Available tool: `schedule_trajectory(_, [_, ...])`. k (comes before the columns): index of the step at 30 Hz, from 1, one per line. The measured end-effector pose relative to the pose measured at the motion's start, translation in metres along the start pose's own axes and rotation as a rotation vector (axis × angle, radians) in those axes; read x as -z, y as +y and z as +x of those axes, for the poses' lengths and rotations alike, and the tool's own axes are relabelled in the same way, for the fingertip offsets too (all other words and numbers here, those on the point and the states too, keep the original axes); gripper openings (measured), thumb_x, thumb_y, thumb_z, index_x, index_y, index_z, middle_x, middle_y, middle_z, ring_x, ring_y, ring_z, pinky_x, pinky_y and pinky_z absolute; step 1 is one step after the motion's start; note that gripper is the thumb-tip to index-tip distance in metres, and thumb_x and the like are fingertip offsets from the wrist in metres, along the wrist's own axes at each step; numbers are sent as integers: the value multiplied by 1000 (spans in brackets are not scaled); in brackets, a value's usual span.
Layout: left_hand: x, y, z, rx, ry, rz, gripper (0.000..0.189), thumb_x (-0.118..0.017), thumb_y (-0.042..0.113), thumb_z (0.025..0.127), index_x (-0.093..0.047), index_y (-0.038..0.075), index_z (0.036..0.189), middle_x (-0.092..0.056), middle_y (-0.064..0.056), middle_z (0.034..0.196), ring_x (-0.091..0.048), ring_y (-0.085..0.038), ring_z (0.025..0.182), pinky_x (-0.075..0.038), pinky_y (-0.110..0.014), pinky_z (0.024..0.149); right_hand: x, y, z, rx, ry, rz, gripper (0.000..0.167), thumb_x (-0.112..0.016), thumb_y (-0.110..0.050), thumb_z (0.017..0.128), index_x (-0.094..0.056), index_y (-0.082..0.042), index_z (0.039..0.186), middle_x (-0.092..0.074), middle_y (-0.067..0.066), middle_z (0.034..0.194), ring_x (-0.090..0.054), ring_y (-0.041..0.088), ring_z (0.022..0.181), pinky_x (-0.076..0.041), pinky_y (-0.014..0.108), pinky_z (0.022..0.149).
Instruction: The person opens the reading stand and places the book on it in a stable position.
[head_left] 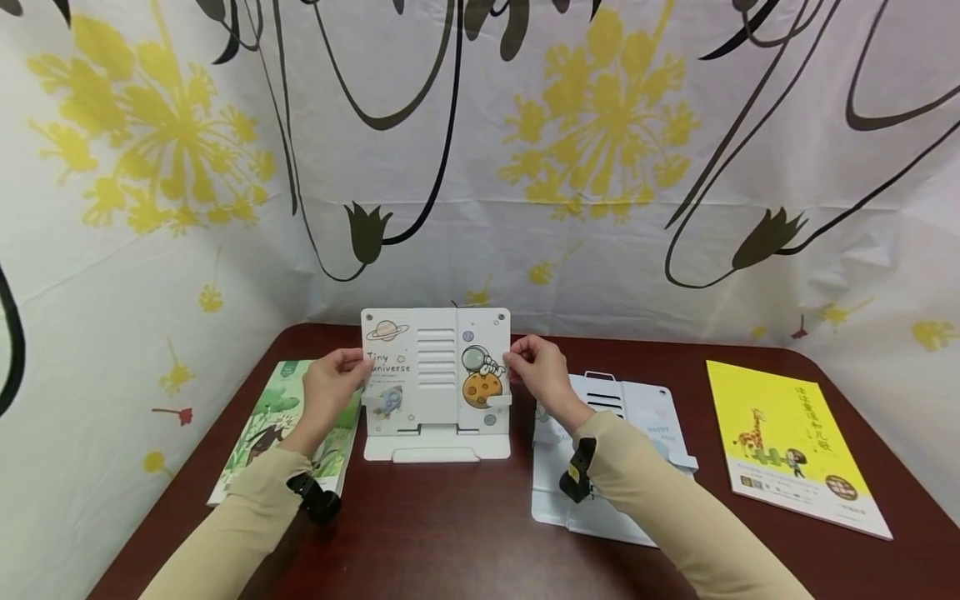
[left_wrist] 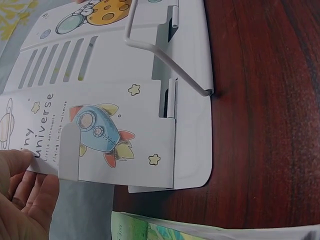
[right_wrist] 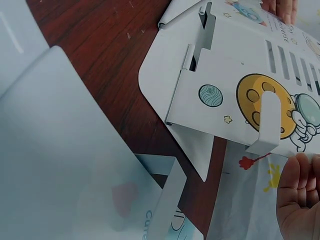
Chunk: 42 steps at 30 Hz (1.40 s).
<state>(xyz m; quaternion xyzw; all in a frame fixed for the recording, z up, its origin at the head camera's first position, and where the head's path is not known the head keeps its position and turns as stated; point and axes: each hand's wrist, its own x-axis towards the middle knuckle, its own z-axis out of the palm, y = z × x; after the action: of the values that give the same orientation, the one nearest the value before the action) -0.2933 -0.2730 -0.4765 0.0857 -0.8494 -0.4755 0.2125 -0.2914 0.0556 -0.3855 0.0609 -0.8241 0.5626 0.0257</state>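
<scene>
A white book stand [head_left: 435, 408] printed with "Tiny universe", a rocket and an astronaut stands at the middle of the table, its slotted back panel raised from its base. My left hand [head_left: 327, 392] pinches the panel's left edge between thumb and fingers. On the opposite edge, beside the astronaut, my right hand [head_left: 546, 373] grips with thumb and fingertips. The left wrist view shows the rocket side [left_wrist: 100, 127] and a wire bar [left_wrist: 172, 65] across the base. In the right wrist view, a small page clip [right_wrist: 270, 120] lies over the orange planet.
A second, pale-blue book stand [head_left: 551, 492] lies under my right forearm, partly hidden. On the left, a green picture book [head_left: 262, 412] lies partly beneath my left arm. A yellow book [head_left: 776, 425] is at the far right. Patterned cloth [head_left: 480, 275] hangs behind the dark red table [head_left: 420, 533].
</scene>
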Motion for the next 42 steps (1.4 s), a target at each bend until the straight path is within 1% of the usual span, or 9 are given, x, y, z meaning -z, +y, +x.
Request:
schedule_trajectory(10, [-3,-2,0,8,15,-3,45,-65,55,79,-68,19,106,-69,2,93,-66,-11,79,-55,-26,67,0,0,-2,-2,-4,0,10,-65,-9,88,-60,-1,91,-60,9,77,-62,14,63,-57,36,68])
schedule_trajectory(16, [-2,1,-1,4,16,-6,45,-65,54,80,-68,17,106,-69,0,93,-66,-12,78,-54,-23,65,1,0,-1,-6,-12,-10,10,-65,-10,88,-60,-1,91,-60,10,77,-62,13,64,-57,31,65])
schedule_trajectory(21, [17,44,-20,32,-54,-26,43,-64,43,87,-66,9,112,-69,-10,100,-67,-18,86,-53,-20,63,3,1,-6,8,28,59,16,-62,-11,91,-59,-1,102,-61,12,86,-62,12,69,-55,26,65])
schedule_trajectory(24, [40,71,-33,73,-114,-31,40,-61,31,91,-62,3,119,-66,-18,109,-66,-22,94,-53,-22,70,-1,-7,-22,119,97,153,18,-59,-7,92,-59,1,107,-61,16,91,-60,15,70,-54,24,64])
schedule_trajectory(26, [56,73,-34,79,-119,9,40,-58,30,93,-60,2,121,-65,-19,112,-66,-17,93,-51,-18,72,-10,-16,-39,219,94,174,15,-59,-4,91,-60,2,105,-62,17,89,-59,18,70,-52,25,62])
schedule_trajectory(30, [87,56,-33,96,-105,109,44,-54,31,95,-57,1,126,-63,-21,117,-64,-21,97,-49,-17,70,-42,-31,-79,327,-138,157,14,-60,-1,88,-63,1,102,-64,16,86,-62,18,71,-53,25,63])
schedule_trajectory(35, [120,28,-39,170,-123,173,49,-50,29,97,-48,-6,131,-54,-28,124,-54,-36,111,-50,-40,82,-92,-32,-116,156,-485,279,20,-59,-1,89,-61,7,107,-65,22,93,-66,20,79,-55,23,69])
schedule_trajectory(38, [137,14,-43,226,-154,221,53,-50,28,97,-43,-11,133,-50,-32,127,-50,-41,115,-47,-47,88,-118,-31,-126,6,-545,392,24,-59,2,88,-58,12,110,-64,27,99,-67,28,86,-55,27,73])
schedule_trajectory(42, [156,2,-45,284,-230,303,61,-49,29,97,-35,-18,133,-43,-39,129,-45,-48,116,-44,-52,92,-145,-30,-128,-113,-530,432,31,-58,4,88,-55,15,116,-63,28,106,-64,28,96,-54,32,79])
